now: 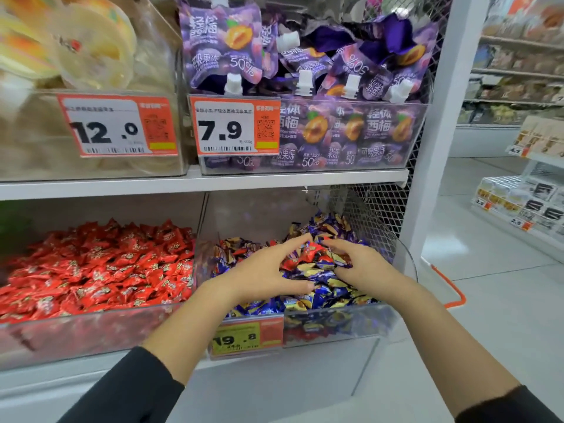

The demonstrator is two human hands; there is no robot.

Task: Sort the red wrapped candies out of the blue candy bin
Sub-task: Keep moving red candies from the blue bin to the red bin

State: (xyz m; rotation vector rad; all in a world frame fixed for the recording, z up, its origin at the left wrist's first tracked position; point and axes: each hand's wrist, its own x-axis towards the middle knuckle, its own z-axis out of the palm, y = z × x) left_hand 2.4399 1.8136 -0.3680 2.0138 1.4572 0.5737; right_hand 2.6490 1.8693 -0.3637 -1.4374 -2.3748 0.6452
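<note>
The clear bin of blue and gold wrapped candies (341, 319) sits on the lower shelf at the right. Both hands are inside it on top of the pile. A few red wrapped candies (308, 254) lie among the blue ones between the hands. My left hand (268, 270) rests on the pile with fingers spread, index finger reaching over the red candies. My right hand (357, 264) lies opposite with its fingers bent down into the candies beside the red ones; whether it grips one cannot be told.
A clear bin full of red wrapped candies (91, 270) stands directly left. A yellow price tag 19.8 (244, 337) hangs on the blue bin's front. The shelf above (195, 181) holds purple jelly pouches (305, 87) and cups. A white post (436, 148) and the aisle floor lie right.
</note>
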